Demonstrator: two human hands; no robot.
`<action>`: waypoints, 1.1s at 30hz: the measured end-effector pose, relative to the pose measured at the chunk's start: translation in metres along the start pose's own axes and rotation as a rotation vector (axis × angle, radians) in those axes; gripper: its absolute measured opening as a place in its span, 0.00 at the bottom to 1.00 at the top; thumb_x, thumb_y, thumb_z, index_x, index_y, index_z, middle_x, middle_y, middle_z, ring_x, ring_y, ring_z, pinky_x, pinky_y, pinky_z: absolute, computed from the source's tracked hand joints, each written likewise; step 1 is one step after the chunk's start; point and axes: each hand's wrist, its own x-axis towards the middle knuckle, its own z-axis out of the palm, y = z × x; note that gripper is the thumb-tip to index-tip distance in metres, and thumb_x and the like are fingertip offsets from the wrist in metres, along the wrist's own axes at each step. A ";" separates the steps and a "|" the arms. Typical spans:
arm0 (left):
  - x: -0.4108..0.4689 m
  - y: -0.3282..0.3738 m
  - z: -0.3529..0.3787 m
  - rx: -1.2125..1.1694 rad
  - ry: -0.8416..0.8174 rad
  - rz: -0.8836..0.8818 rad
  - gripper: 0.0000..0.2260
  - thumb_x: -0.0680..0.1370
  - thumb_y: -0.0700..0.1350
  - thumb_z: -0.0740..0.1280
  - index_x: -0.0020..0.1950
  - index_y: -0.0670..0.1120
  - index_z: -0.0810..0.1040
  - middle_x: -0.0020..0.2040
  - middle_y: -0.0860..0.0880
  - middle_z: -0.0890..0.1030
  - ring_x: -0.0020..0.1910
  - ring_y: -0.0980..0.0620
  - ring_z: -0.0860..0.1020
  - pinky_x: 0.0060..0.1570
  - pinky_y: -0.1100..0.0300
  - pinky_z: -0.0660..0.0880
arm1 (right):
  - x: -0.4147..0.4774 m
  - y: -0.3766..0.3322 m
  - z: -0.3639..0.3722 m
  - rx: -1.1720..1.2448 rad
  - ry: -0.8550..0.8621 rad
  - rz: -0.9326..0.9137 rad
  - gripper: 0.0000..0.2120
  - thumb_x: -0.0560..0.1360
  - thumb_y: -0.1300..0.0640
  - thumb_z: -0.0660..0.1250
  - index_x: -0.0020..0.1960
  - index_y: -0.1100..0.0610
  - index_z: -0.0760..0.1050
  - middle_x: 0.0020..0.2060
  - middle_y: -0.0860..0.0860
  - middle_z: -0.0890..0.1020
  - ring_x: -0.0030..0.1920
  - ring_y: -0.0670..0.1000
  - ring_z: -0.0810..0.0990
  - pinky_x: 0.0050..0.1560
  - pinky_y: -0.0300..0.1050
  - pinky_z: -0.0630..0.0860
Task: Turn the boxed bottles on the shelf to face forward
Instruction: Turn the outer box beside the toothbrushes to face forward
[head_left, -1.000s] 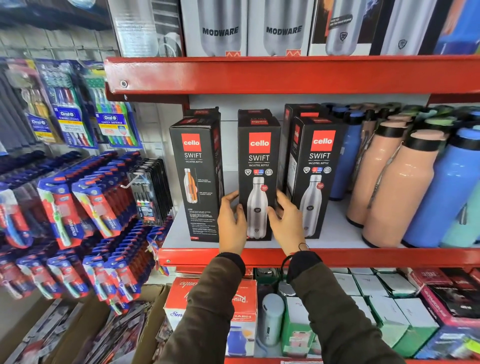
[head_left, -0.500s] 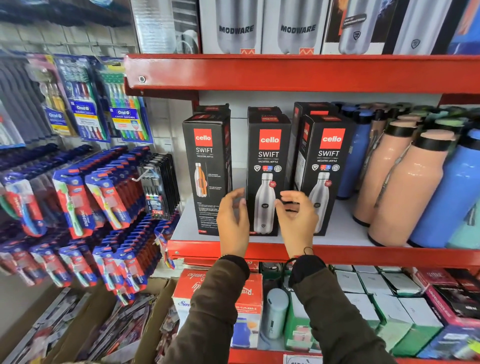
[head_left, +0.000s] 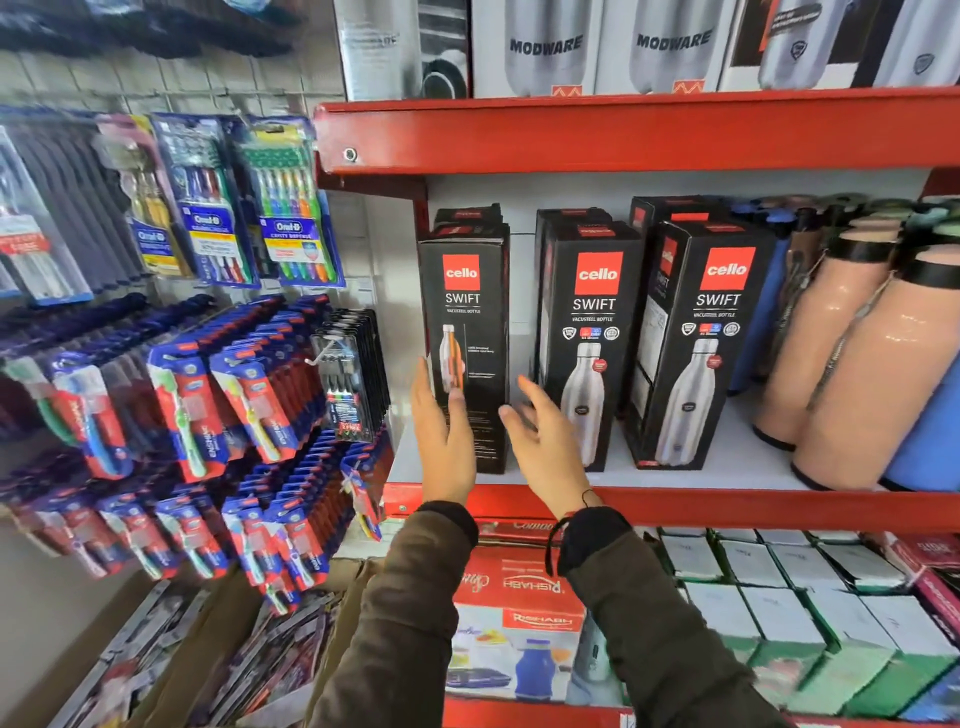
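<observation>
Three black Cello Swift bottle boxes stand at the front of the red shelf (head_left: 727, 506). The left box (head_left: 467, 312) shows a side panel with a small orange-banded bottle picture. The middle box (head_left: 592, 322) and the right box (head_left: 711, 332) show the large steel bottle picture to the front. My left hand (head_left: 444, 441) is open, flat against the lower left front of the left box. My right hand (head_left: 545, 447) is open with fingers spread, in the gap between the left and middle boxes, holding nothing. More black boxes stand behind the front row.
Peach bottles (head_left: 852, 364) and blue bottles crowd the shelf's right side. Toothbrush packs (head_left: 234, 405) hang on the wall to the left. Modware boxes (head_left: 545, 47) fill the shelf above. Below sit a Rishabh box (head_left: 524, 608) and green-white cartons (head_left: 779, 623).
Both hands let go of the middle box and moved left toward the left box. The view shifted left and closer to the shelf.
</observation>
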 end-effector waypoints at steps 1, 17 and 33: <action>0.002 -0.001 -0.003 -0.037 -0.038 -0.040 0.23 0.86 0.45 0.55 0.81 0.47 0.56 0.80 0.55 0.59 0.79 0.61 0.56 0.79 0.64 0.52 | 0.002 0.001 0.006 -0.038 0.007 0.000 0.24 0.80 0.55 0.63 0.76 0.55 0.65 0.69 0.46 0.74 0.69 0.44 0.72 0.71 0.38 0.70; 0.010 -0.004 -0.040 -0.320 0.042 -0.080 0.17 0.85 0.44 0.57 0.60 0.42 0.84 0.58 0.49 0.85 0.57 0.52 0.82 0.60 0.44 0.80 | 0.009 -0.020 0.028 -0.122 0.187 -0.039 0.37 0.58 0.38 0.81 0.63 0.45 0.71 0.55 0.42 0.84 0.57 0.44 0.83 0.59 0.48 0.80; 0.044 -0.032 -0.041 -0.103 -0.170 -0.061 0.17 0.86 0.46 0.53 0.70 0.45 0.74 0.67 0.48 0.79 0.69 0.50 0.75 0.73 0.50 0.68 | 0.017 -0.019 0.026 -0.108 -0.024 -0.055 0.47 0.74 0.57 0.73 0.81 0.51 0.44 0.80 0.47 0.58 0.78 0.43 0.58 0.79 0.45 0.56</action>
